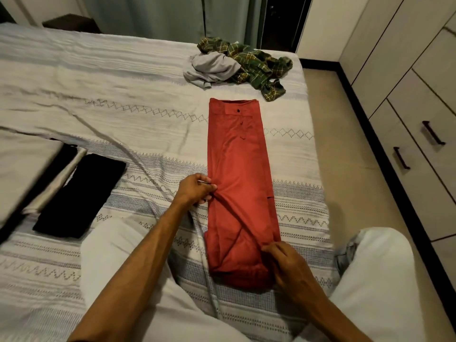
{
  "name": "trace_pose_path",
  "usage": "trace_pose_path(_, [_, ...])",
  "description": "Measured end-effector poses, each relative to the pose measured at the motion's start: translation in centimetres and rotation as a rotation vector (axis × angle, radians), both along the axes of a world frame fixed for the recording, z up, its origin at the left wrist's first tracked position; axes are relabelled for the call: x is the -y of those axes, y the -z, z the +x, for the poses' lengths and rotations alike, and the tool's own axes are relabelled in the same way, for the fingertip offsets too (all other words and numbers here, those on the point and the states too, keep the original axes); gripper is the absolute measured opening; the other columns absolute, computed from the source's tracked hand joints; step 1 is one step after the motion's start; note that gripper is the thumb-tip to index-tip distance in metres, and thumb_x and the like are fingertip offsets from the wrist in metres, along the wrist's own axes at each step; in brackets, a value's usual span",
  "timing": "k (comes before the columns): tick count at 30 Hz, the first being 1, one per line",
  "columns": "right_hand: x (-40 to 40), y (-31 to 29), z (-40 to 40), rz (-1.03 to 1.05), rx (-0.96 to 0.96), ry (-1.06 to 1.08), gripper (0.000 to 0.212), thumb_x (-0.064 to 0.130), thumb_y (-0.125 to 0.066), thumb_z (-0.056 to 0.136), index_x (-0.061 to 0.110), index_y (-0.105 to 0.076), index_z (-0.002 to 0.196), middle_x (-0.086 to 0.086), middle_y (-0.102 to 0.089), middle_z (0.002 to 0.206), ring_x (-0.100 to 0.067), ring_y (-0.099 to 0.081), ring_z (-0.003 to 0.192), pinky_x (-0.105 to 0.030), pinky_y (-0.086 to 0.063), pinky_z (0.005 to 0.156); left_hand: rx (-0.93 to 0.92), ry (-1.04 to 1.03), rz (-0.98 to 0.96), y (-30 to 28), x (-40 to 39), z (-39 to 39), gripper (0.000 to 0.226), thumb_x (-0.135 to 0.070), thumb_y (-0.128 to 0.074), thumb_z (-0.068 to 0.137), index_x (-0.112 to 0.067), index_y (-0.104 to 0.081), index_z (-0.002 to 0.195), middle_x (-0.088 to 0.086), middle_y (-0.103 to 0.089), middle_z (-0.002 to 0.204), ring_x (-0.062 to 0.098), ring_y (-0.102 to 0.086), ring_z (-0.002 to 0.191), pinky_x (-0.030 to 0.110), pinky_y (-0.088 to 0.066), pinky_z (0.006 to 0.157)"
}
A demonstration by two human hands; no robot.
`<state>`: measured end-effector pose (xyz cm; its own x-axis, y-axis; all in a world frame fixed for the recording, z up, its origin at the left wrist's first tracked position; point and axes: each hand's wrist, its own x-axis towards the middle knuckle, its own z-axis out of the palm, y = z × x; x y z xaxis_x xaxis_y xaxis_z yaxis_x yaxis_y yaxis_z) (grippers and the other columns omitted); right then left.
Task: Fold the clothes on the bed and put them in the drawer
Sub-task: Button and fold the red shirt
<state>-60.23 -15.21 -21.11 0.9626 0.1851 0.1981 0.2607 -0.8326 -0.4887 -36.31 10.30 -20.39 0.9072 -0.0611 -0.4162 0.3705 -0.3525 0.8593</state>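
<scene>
A red garment lies folded into a long narrow strip on the bed, its buttoned waistband at the far end. My left hand pinches the strip's left edge about halfway along. My right hand grips the cloth at the near right corner, where the end is bunched. Beyond the strip, a green plaid garment and a grey garment lie crumpled together. A folded black garment rests at the left.
White drawers with dark handles line the right wall across a strip of floor. My knees in white trousers rest on the bed's near edge. A grey cord runs across the patterned bedspread. A pale folded item lies far left.
</scene>
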Motion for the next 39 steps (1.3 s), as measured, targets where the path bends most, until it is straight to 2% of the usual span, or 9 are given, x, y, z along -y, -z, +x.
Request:
trace_pose_path(5, [0.6, -1.1, -0.2, -0.150, 0.091, 0.014, 0.015, 0.026, -0.074, 0.087, 0.021, -0.075, 0.101, 0.003, -0.072, 0.097, -0.021, -0.066, 0.084, -0.039, -0.052, 0.071, 0.583, 0.177, 0.453, -1.0, 0.5, -1.0, 0.038, -0.044, -0.062, 0.102, -0.014, -0.062, 0.126, 0.004, -0.070, 0.119, 0.021, -0.067, 0.104, 0.040, -0.057, 0.088])
trace_pose_path(10, [0.6, -3.7, 4.4, 0.053, 0.176, 0.168, 0.027, 0.021, -0.057, 0.100, 0.012, -0.070, 0.121, -0.004, -0.070, 0.118, -0.021, -0.063, 0.107, -0.041, -0.053, 0.091, 1.079, 0.456, 0.507, -2.1, 3.9, -1.9, 0.048, -0.036, -0.040, 0.110, -0.027, -0.043, 0.156, -0.002, -0.033, 0.168, 0.019, -0.029, 0.155, 0.036, -0.025, 0.125])
trace_pose_path(15, [-1.0, -2.7, 10.7, -0.003, 0.029, 0.137, 0.053, 0.031, -0.039, 0.110, 0.017, -0.038, 0.161, -0.001, -0.032, 0.168, -0.018, -0.022, 0.158, -0.036, -0.019, 0.127, 0.907, 0.801, 0.741, 1.3, 6.0, -4.2, 0.060, -0.044, -0.029, 0.113, -0.027, -0.010, 0.168, -0.006, 0.000, 0.175, 0.016, 0.007, 0.161, 0.038, 0.000, 0.130])
trace_pose_path(19, [-0.3, 2.0, 11.7, -0.310, -0.239, -0.030, 0.062, 0.045, -0.026, 0.113, 0.025, -0.004, 0.167, 0.010, 0.002, 0.174, -0.012, 0.007, 0.160, -0.046, -0.007, 0.130, 0.739, 0.947, 0.884, 4.0, 4.0, -4.9, 0.063, -0.052, -0.022, 0.111, -0.031, -0.004, 0.168, -0.008, 0.002, 0.175, 0.014, 0.007, 0.161, 0.042, 0.000, 0.130])
trace_pose_path(23, [1.1, 4.0, 10.0, -0.481, -0.189, -0.072, 0.064, 0.052, -0.019, 0.111, 0.028, -0.001, 0.167, 0.012, 0.004, 0.174, -0.011, 0.010, 0.160, -0.047, -0.004, 0.129, 0.751, 0.961, 0.915, 3.8, 3.5, -4.9, 0.063, -0.055, -0.022, 0.111, -0.034, -0.003, 0.167, -0.009, 0.004, 0.175, 0.013, 0.009, 0.160, 0.040, 0.001, 0.129])
trace_pose_path(28, [3.1, 1.8, 9.9, -0.159, -0.309, -0.182, 0.054, 0.042, -0.032, 0.113, 0.031, -0.023, 0.165, 0.011, -0.017, 0.171, -0.013, -0.009, 0.160, -0.039, -0.004, 0.130, 0.665, 0.991, 0.908, 2.6, 3.4, -5.5, 0.064, -0.056, -0.022, 0.110, -0.034, 0.001, 0.167, -0.009, 0.007, 0.174, 0.014, 0.012, 0.160, 0.041, 0.002, 0.129])
trace_pose_path(32, [6.2, -0.8, 8.4, 0.458, -0.288, 0.265, 0.038, 0.030, -0.052, 0.110, 0.030, -0.058, 0.148, -0.010, -0.070, 0.134, -0.030, -0.066, 0.120, -0.046, -0.051, 0.107, 0.604, 0.669, 0.577, 0.0, 2.4, -5.9, 0.068, -0.048, -0.033, 0.109, -0.017, -0.015, 0.167, 0.008, -0.008, 0.175, 0.027, -0.003, 0.162, 0.047, -0.013, 0.129])
trace_pose_path(35, [7.9, -1.3, 7.1, 0.540, -0.306, 0.314, 0.039, 0.027, -0.053, 0.109, 0.027, -0.058, 0.148, 0.001, -0.065, 0.137, -0.018, -0.062, 0.121, -0.040, -0.046, 0.110, 0.579, 0.487, 0.534, -1.6, 0.9, -6.5, 0.074, -0.051, -0.028, 0.103, -0.013, -0.020, 0.166, 0.013, -0.013, 0.173, 0.030, -0.011, 0.161, 0.047, -0.014, 0.130])
trace_pose_path(39, [8.1, -1.5, 7.0, 0.581, -0.293, 0.330, 0.040, 0.021, -0.052, 0.109, 0.026, -0.056, 0.149, -0.001, -0.069, 0.099, -0.016, -0.060, 0.086, -0.044, -0.054, 0.087, 0.650, 0.811, 0.686, -1.9, 0.8, -8.7, 0.067, -0.046, -0.030, 0.108, -0.030, -0.003, 0.168, -0.001, 0.007, 0.175, 0.023, 0.008, 0.161, 0.049, -0.007, 0.129])
